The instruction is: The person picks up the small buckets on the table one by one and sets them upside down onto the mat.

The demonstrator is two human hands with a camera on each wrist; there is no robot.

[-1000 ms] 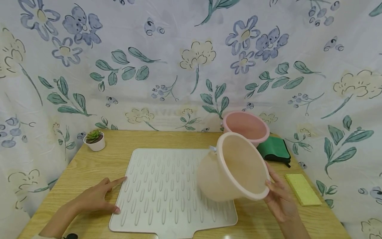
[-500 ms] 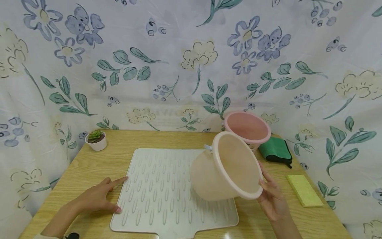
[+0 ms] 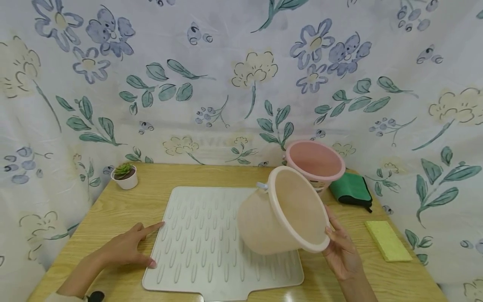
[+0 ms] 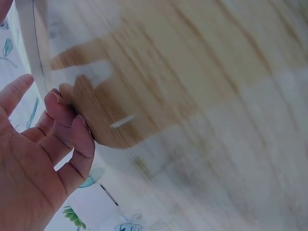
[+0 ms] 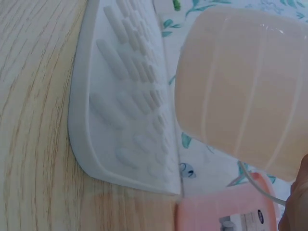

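Note:
A cream plastic bucket (image 3: 260, 222) hangs tilted above the right part of a pale ridged draining mat (image 3: 196, 235), its mouth turned toward the right and up. My right hand (image 3: 345, 253) grips the bucket's rim at the lower right, fingers behind and thumb in front. A thin pale handle shows beneath the bucket (image 5: 236, 86) in the right wrist view. At the mat's left edge, my left hand (image 3: 122, 247) touches it with the straight index finger and the thumb. Its other fingers (image 4: 82, 144) bend loosely over the table in the left wrist view.
A pink bucket (image 3: 320, 178) stands at the back right, beside a green and black pouch (image 3: 351, 186). A yellow sponge-like slab (image 3: 388, 241) lies on the right of the wooden table (image 3: 151, 178). A potted succulent (image 3: 125, 176) stands back left, before a floral curtain (image 3: 219, 84).
My right hand has carried the cream bucket a little to the left over the mat, mostly in the earlier half second. My left hand has kept its place at the mat's edge.

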